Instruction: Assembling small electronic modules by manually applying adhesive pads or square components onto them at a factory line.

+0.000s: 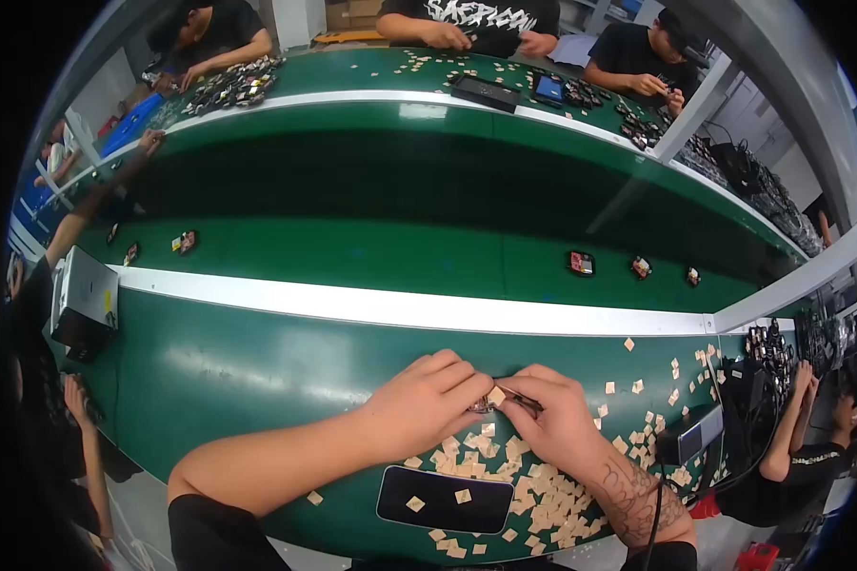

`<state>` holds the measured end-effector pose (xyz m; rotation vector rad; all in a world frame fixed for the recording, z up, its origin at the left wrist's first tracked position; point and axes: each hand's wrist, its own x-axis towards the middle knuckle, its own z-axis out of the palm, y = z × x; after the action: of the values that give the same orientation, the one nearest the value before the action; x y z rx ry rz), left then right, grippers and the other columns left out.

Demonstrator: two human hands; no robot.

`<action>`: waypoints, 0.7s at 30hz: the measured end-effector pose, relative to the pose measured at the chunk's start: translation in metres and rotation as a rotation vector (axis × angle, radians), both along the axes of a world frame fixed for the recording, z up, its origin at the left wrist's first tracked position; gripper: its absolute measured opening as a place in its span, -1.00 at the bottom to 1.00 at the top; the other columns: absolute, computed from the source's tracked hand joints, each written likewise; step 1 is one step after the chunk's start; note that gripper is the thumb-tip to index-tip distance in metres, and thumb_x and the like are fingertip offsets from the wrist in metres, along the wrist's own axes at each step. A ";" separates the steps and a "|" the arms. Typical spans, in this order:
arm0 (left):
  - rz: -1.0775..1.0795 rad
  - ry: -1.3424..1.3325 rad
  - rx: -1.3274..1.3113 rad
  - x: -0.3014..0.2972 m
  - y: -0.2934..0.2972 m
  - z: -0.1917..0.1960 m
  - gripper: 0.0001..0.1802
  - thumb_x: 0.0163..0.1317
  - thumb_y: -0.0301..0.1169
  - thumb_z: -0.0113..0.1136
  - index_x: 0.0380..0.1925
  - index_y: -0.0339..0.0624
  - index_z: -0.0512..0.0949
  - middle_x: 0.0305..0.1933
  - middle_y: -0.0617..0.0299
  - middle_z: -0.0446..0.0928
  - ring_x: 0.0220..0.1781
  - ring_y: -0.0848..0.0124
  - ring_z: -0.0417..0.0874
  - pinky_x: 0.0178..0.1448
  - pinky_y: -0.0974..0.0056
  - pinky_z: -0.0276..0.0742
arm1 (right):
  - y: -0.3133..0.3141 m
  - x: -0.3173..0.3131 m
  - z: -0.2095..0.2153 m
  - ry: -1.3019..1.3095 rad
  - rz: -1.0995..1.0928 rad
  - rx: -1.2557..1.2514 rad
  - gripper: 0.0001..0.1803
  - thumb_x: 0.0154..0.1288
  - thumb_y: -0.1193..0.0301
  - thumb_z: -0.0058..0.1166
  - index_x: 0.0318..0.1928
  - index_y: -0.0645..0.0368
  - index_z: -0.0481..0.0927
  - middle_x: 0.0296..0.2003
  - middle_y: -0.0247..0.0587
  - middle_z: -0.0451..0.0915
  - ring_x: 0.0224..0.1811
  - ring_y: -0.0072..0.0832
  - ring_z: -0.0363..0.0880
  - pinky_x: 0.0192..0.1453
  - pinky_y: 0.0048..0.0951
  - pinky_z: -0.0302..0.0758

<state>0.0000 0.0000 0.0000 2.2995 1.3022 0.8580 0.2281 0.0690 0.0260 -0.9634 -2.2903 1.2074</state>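
Note:
My left hand [428, 404] and my right hand [557, 419] meet over the near green table, both closed around a small dark electronic device [481, 406]. Fingers cover most of it, so its exact kind cannot be told. A beige square piece [497, 396] shows at the device between my fingertips. Below my hands many similar beige squares [557, 500] lie scattered and heaped. Near my left forearm rests a black smartphone [433, 521], flat on the table, with two of the squares on its dark face.
Beyond a white rail [371, 306] runs a green conveyor belt [400, 262] carrying several small devices [581, 264]. A grey box with a screen [690, 436] and cables stand at right, a white box [88, 295] at left. Other people work across the belt and on both sides.

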 end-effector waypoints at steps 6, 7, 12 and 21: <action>0.012 -0.035 0.017 0.006 -0.001 0.002 -0.59 0.28 -0.38 0.46 0.07 -0.17 0.54 -0.06 0.12 0.59 0.06 0.09 0.59 0.19 0.05 0.59 | -0.005 -0.004 0.004 -0.033 -0.042 0.141 -0.75 0.31 0.61 0.33 -0.01 0.25 0.80 -0.21 -0.05 0.73 -0.33 -0.09 0.76 -0.24 -0.25 0.67; 0.027 -0.033 0.012 0.006 -0.001 0.002 -0.57 0.23 -0.39 0.51 0.06 -0.18 0.56 -0.04 0.12 0.61 0.06 0.08 0.61 0.17 0.06 0.61 | -0.005 -0.006 0.004 -0.053 -0.036 0.165 -0.77 0.30 0.60 0.33 -0.03 0.24 0.81 -0.22 -0.07 0.73 -0.33 -0.07 0.75 -0.23 -0.22 0.67; 0.057 -0.015 -0.041 0.006 -0.003 0.010 -0.52 0.18 -0.41 0.56 0.07 -0.19 0.58 -0.05 0.10 0.63 0.03 0.07 0.65 0.12 0.08 0.63 | -0.006 -0.009 0.002 -0.069 -0.054 0.171 -0.84 0.31 0.56 0.29 -0.11 0.21 0.81 -0.26 -0.12 0.72 -0.31 -0.04 0.75 -0.21 -0.15 0.68; 0.166 0.039 -0.041 0.019 -0.014 0.008 -0.47 0.11 -0.48 0.55 0.09 -0.19 0.56 -0.04 0.09 0.60 0.03 0.01 0.61 0.11 0.03 0.61 | -0.023 -0.004 -0.004 -0.188 -0.038 0.332 -0.70 0.32 0.55 0.26 0.06 0.15 0.76 -0.14 -0.17 0.72 -0.31 -0.04 0.76 -0.22 -0.12 0.73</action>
<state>0.0189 -0.0144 0.0082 2.2110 1.5308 0.8341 0.2243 0.0461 0.0221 -1.0223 -2.4988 0.7136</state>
